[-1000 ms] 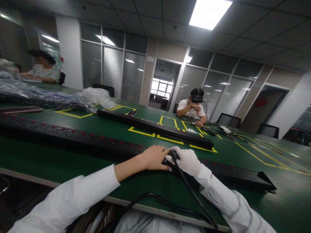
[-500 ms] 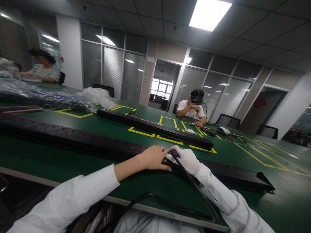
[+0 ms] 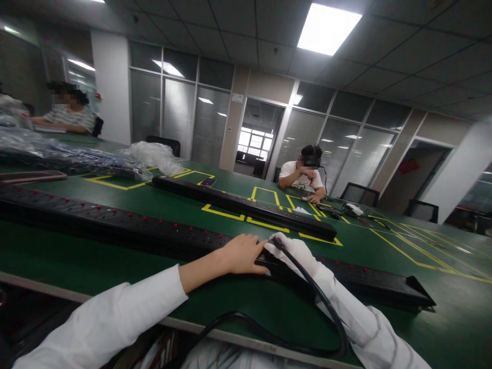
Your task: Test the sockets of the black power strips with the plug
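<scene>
A long black power strip [image 3: 161, 228] with red dots along its top lies across the table in front of me. My left hand [image 3: 246, 254], bare, grips it from above, fingers over the far side and thumb along the near side. Just to the right, my right hand [image 3: 294, 253] in a white glove is closed on a black plug, pressed down at the strip's top. The plug is mostly hidden by the glove. From it a thick black power cord [image 3: 307, 277] runs over my right wrist, loops at the table edge and goes down to the left.
A second black power strip [image 3: 246, 205] lies farther back on the green table [image 3: 126, 261], near yellow tape outlines. Clear plastic wrap [image 3: 77, 154] and a phone [image 3: 33, 176] are at the left. Across the table sits a person [image 3: 302, 177]; another person [image 3: 67, 110] sits far left.
The plug end has tilted lower under my right hand, and the cord now bows higher and farther right. My left hand stays on the strip.
</scene>
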### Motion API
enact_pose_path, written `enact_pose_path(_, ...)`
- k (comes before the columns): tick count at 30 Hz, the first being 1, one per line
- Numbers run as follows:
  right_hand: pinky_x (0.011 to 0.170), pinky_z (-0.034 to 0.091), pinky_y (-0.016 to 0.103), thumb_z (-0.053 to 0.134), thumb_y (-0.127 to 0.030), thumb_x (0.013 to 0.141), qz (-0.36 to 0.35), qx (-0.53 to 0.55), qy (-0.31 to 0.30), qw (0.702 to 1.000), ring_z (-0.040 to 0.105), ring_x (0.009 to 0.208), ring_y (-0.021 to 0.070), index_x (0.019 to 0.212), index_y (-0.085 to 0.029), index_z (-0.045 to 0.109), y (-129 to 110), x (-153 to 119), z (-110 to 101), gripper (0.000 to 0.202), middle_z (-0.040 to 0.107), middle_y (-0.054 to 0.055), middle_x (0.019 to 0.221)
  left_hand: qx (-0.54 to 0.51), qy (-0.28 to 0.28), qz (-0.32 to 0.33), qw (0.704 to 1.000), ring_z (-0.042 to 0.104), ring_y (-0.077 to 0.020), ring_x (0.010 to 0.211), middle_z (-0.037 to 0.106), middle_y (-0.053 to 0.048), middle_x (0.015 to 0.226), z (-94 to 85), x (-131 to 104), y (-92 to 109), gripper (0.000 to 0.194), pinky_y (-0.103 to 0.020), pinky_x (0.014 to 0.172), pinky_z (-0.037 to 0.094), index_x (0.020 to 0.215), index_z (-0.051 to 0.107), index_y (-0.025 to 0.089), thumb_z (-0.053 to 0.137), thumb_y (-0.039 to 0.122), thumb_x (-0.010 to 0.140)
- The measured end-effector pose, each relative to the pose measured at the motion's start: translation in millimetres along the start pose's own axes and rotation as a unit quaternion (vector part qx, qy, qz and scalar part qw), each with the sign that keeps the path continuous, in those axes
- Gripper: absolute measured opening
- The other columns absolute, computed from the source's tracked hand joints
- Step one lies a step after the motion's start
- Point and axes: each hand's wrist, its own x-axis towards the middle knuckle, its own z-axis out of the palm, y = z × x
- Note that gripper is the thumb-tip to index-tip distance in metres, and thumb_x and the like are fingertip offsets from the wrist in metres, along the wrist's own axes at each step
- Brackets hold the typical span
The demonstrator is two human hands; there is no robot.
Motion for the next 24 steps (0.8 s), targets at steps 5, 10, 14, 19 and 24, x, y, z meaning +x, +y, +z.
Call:
enact_pose_path(5,0.062,0.042,0.021,0.042,-0.047,0.079,-0.009,0.037,0.007,0.999,0.061,0.074,0.0145,0.098,-0.029,0.052,5,-2,4,0.028,0.064,-0.002,0.081,0.0,0.003,0.005,1.0,0.055,-0.0269,0.083,0.057,-0.012,0.094,1.1,0,0,0.073,-0.036,0.072,0.04,0.119,0.039,0.017,0.03,0.07,0.071)
enact_pose_path(10,0.058,0.043,0.021,0.041,-0.048,0.079,0.032,0.116,0.034,0.992,0.059,0.065,0.0126,0.094,-0.027,0.053,3,1,-4,0.029,0.064,-0.002,0.074,-0.001,-0.004,0.003,1.0,0.055,-0.0265,0.081,0.057,-0.011,0.094,0.1,0,0,0.072,-0.036,0.07,0.04,0.119,0.04,0.019,0.03,0.071,0.07)
enact_pose_path(14,0.061,0.044,0.022,0.043,-0.049,0.078,0.053,0.129,0.09,0.986,0.059,0.067,0.013,0.09,-0.024,0.055,7,-2,-16,0.03,0.063,-0.001,0.075,-0.001,0.0,0.005,1.0,0.055,-0.0266,0.083,0.056,-0.011,0.096,-0.1,-1,0,0.073,-0.035,0.071,0.04,0.122,0.036,0.019,0.03,0.07,0.07)
enact_pose_path(19,0.059,0.043,0.022,0.044,-0.049,0.078,0.043,0.111,0.044,0.992,0.059,0.063,0.0132,0.09,-0.024,0.056,24,-13,-28,0.03,0.063,-0.001,0.071,-0.001,0.004,0.006,1.0,0.055,-0.027,0.082,0.056,-0.012,0.097,0.7,-1,0,0.075,-0.036,0.069,0.04,0.123,0.035,0.018,0.029,0.071,0.07)
enact_pose_path(24,0.059,0.042,0.022,0.044,-0.049,0.077,0.01,0.059,0.023,0.998,0.059,0.064,0.014,0.086,-0.024,0.057,29,-18,-25,0.03,0.063,0.0,0.07,0.0,0.013,0.008,1.0,0.055,-0.0269,0.082,0.056,-0.012,0.096,3.8,0,0,0.075,-0.036,0.069,0.04,0.122,0.036,0.018,0.028,0.071,0.07)
